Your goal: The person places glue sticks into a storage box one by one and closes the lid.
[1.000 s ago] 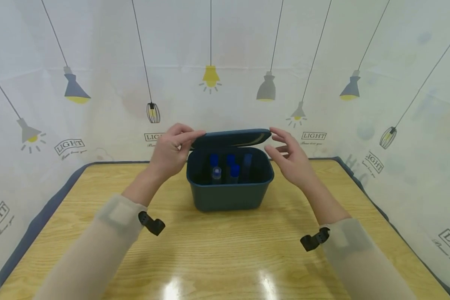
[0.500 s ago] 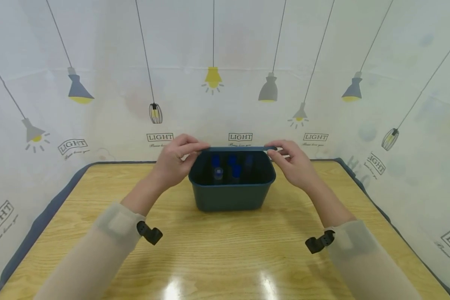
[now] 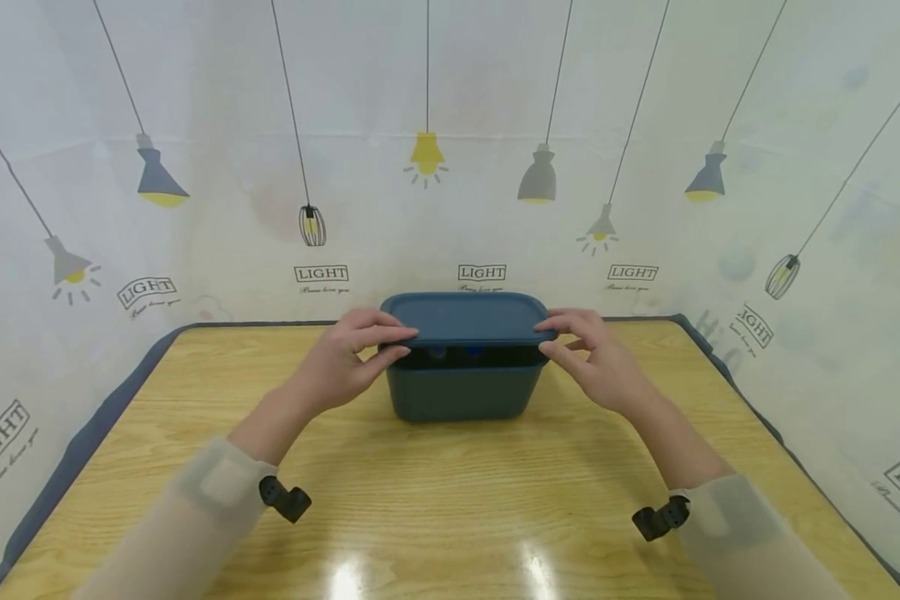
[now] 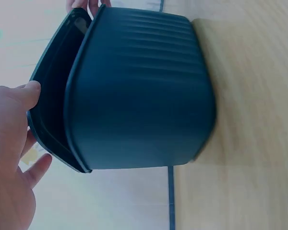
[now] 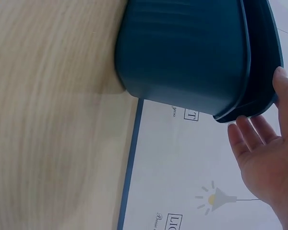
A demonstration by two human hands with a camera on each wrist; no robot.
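A dark teal storage bin stands on the table, its lid tilted over it and touching or close to the rim at the back. Along the front a gap shows between lid and rim, with blue caps dimly visible inside. My left hand pinches the lid's front left corner; in the left wrist view the thumb lies on the lid's edge. At the front right corner, my right hand holds the lid between thumb and fingers, as the right wrist view also shows.
The wooden table has a dark blue border along its edges. Behind it and at both sides rises a pale cloth wall printed with hanging lamps. A wrist camera sits on the left sleeve, another camera on the right.
Both hands have swung the lid from raised at the back, through edge-on, forward and down over the bin. The blue-capped tubes inside are now mostly covered.
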